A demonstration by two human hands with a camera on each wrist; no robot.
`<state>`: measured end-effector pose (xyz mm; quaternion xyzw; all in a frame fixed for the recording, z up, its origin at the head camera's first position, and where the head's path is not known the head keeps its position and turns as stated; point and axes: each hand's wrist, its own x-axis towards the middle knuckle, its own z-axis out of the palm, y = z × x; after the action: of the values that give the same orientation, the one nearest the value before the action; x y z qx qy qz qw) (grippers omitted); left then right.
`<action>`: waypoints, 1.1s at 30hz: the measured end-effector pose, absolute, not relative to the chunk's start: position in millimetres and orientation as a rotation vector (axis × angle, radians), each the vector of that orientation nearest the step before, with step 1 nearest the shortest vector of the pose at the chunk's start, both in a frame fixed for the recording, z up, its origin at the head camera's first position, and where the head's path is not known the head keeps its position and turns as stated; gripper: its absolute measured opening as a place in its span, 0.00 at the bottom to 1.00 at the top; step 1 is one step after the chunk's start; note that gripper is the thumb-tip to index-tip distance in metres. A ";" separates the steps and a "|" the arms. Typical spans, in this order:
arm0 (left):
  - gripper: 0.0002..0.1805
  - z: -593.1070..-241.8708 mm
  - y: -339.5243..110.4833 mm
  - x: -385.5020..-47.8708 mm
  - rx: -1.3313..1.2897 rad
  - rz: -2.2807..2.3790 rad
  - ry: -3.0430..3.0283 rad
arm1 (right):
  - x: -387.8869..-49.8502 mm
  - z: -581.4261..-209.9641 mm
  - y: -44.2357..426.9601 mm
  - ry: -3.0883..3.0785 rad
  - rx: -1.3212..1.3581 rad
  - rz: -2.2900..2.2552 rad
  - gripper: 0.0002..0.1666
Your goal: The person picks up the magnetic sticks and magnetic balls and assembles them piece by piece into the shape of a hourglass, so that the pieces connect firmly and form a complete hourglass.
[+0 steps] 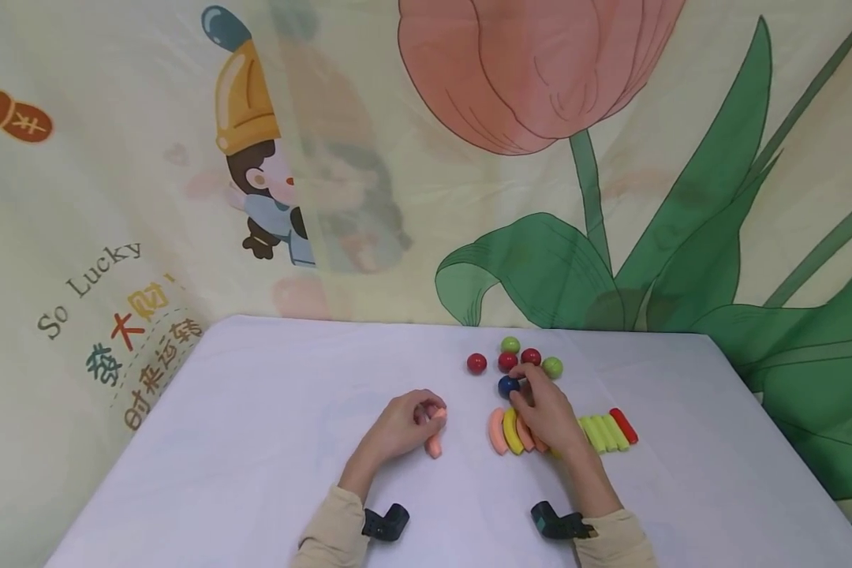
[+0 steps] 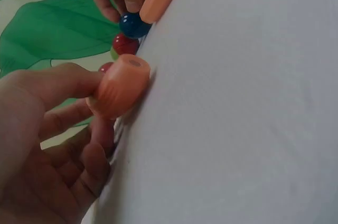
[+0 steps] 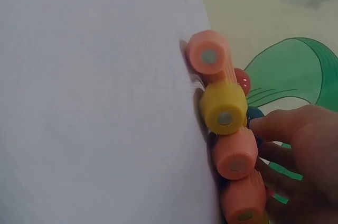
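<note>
- Left hand (image 1: 401, 426): thumb and finger pinching one orange-pink stick (image 1: 434, 443). Near end juts out past the fingertips, grey round spot (image 2: 135, 62) on its end face. Whether it touches the worktop (image 1: 255, 410): cannot tell.
- Right hand (image 1: 550, 414): thumb and forefinger pinching a blue ball (image 1: 507, 386), one digit on the near side, one on the far side.
- Red balls, three. First (image 1: 476, 364) off to the left of the right fingertips and a little farther out; second (image 1: 507, 361) just beyond the blue ball; third (image 1: 530, 357) just past the forefinger.
- Green balls, two. One (image 1: 510, 345) farthest out beyond the right fingers; the other (image 1: 552, 368) close by the right side of the forefinger.
- Row of sticks laid side by side, nearer the wearer than the right fingertips, running rightward beneath the hand. Pink stick (image 1: 497, 431) at the left end, then yellow stick (image 1: 513, 431), then orange sticks (image 1: 525, 435), partly covered by the hand.
- Past the right hand, same row: light green sticks (image 1: 603, 434), then a red stick (image 1: 622, 425) at the far right end.
- Row's left end well apart from the left fingers; bare worktop between.
</note>
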<state>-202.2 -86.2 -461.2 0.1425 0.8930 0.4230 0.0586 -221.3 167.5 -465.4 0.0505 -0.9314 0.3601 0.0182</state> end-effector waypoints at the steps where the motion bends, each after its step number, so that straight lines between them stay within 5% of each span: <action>1: 0.10 -462.7 -87.8 -202.2 0.446 1.298 2.703 | -220.6 -465.8 166.4 -2.895 0.160 1.105 0.21; 33: 0.12 -483.0 -92.4 -208.7 0.462 1.576 2.620 | -219.4 -465.4 165.3 -2.857 0.149 1.155 0.25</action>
<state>-208.7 -92.4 -483.0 0.1494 0.8470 0.5095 0.0246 -219.4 165.3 -465.4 0.0484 -0.9257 0.3740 0.0281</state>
